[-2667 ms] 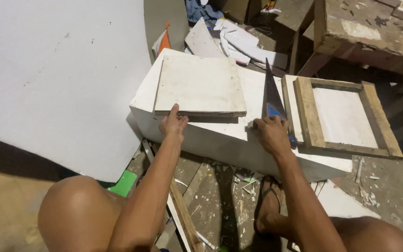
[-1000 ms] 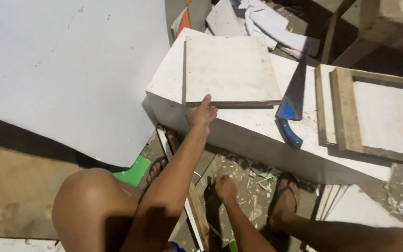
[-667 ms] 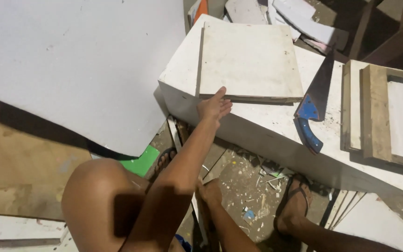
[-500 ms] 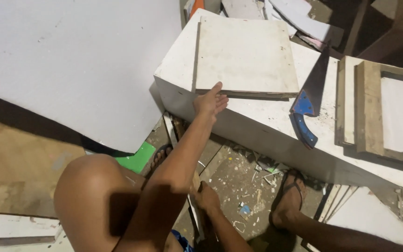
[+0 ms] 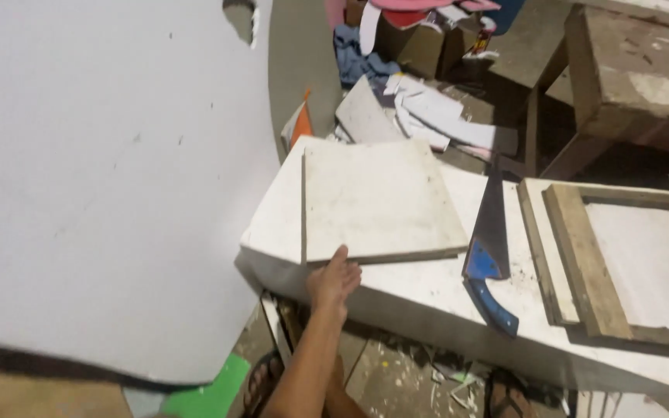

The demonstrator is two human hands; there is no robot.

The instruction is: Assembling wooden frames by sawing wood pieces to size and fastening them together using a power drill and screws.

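Square board, left hand at its edge, right hand unseen

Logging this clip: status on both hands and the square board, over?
Left hand flat against near edge of square board on white block. Right hand out of view. Blue-handled saw lies beside board, apart.

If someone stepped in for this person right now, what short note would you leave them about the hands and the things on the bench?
Left hand: open, resting against the near edge of the square white board, holding nothing.
Right hand: out of view.
Things: the board lies flat on the white block. The blue-handled saw lies to its right, untouched. A wooden frame sits further right on the same block. A large white sheet stands to the left.
Done: no cut shows in the board.
Left: cannot tell more from this view.
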